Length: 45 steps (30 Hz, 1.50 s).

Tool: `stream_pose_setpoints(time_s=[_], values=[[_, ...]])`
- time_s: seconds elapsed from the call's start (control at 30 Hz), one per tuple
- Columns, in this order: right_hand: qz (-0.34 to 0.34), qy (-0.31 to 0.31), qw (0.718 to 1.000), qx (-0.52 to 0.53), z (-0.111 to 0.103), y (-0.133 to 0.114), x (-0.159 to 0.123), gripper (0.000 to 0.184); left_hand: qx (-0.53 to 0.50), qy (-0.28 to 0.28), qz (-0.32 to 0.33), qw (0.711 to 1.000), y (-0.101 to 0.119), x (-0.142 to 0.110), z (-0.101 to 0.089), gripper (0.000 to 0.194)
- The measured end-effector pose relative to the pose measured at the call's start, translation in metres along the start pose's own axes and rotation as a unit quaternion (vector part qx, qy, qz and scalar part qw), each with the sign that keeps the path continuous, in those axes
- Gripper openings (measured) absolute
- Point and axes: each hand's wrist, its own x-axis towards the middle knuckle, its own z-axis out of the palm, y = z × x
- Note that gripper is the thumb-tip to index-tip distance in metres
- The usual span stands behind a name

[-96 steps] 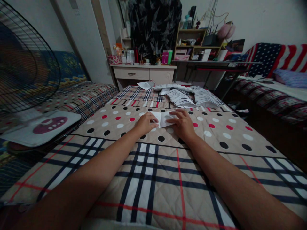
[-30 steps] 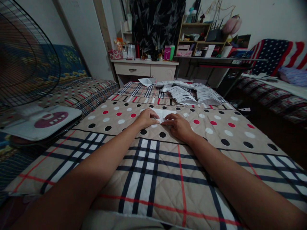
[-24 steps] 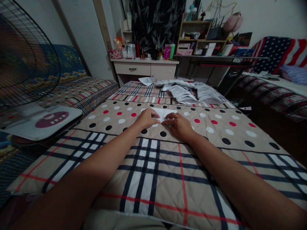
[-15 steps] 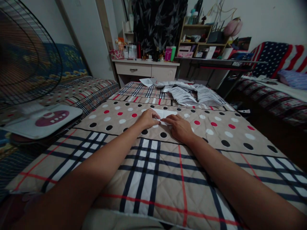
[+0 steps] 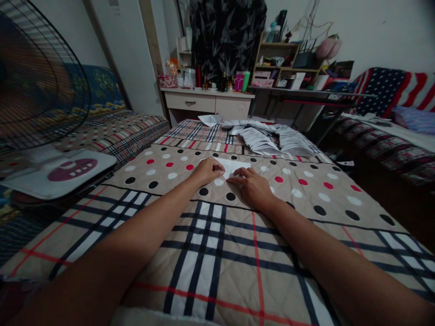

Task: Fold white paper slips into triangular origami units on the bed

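A small white sheet of paper (image 5: pixel 231 165) lies on the dotted part of the bedcover, partly hidden by my fingers. At its left edge, my left hand (image 5: pixel 208 173) is closed, with thumb and forefinger pinched at the paper. My right hand (image 5: pixel 254 186) is curled over the paper's near right side, its fingers bent and pressed together at the edge. Beyond my hands, several stacked folded white papers (image 5: pixel 260 140) are fanned out on the bed. A separate folded white paper (image 5: pixel 210 119) rests to the left of them.
A standing fan (image 5: pixel 41 81) with a white base (image 5: pixel 20 183) is close on my left. The quilted bedcover (image 5: pixel 204 244) spreads beneath my arms. Past the bed's far end stand a white drawer table (image 5: pixel 190 103) and a wooden shelf (image 5: pixel 280 45). Another bed (image 5: pixel 384 140) is at right.
My hands have drawn slightly apart at the near edge of the paper, showing more of its surface. The whole view has shifted a little. The stacked papers stay in place.
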Motion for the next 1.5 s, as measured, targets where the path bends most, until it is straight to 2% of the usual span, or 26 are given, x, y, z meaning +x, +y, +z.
stream_pose_setpoints(time_s=[0.17, 0.27, 0.37, 0.47, 0.57, 0.7, 0.87, 1.03, 1.2, 1.37, 1.5], values=[[0.001, 0.002, 0.999, 0.04, 0.001, 0.005, -0.003, 0.049, 0.073, 0.019, -0.011, 0.997, 0.004, 0.005, 0.003, 0.013], [-0.022, 0.006, 0.994, 0.108, 0.001, 0.019, -0.006, 0.053, 0.116, 0.018, -0.024, 0.993, 0.013, 0.002, 0.004, 0.015], [-0.044, 0.02, 0.981, 0.19, -0.002, 0.036, -0.008, 0.047, 0.132, 0.01, -0.015, 0.991, 0.02, -0.006, 0.005, 0.025], [-0.076, -0.015, 0.969, 0.233, -0.007, 0.049, -0.011, 0.046, 0.121, -0.001, -0.006, 0.993, 0.023, -0.012, 0.005, 0.033], [-0.102, -0.049, 0.96, 0.255, -0.01, 0.058, -0.013, 0.054, 0.106, -0.007, -0.011, 0.994, 0.026, -0.016, 0.005, 0.03], [-0.112, -0.047, 0.96, 0.252, -0.007, 0.067, -0.01, 0.049, 0.105, -0.01, 0.004, 0.994, 0.033, -0.018, 0.004, 0.017], [-0.156, -0.033, 0.958, 0.238, 0.0, 0.079, -0.003, 0.035, 0.111, -0.009, 0.067, 0.992, 0.038, -0.022, 0.004, 0.004], [-0.163, -0.059, 0.949, 0.262, -0.006, 0.087, 0.004, 0.037, 0.173, -0.033, 0.117, 0.977, 0.046, -0.034, 0.003, 0.015], [-0.134, -0.081, 0.949, 0.273, -0.009, 0.085, 0.01, 0.043, 0.234, -0.04, 0.144, 0.961, 0.053, -0.042, 0.006, 0.021], [-0.13, -0.043, 0.962, 0.237, 0.0, 0.078, 0.004, 0.043, 0.229, -0.037, 0.132, 0.964, 0.05, -0.039, 0.008, 0.033], [-0.145, -0.016, 0.963, 0.225, 0.003, 0.076, 0.001, 0.039, 0.259, -0.04, 0.125, 0.957, 0.049, -0.04, 0.011, 0.035]])
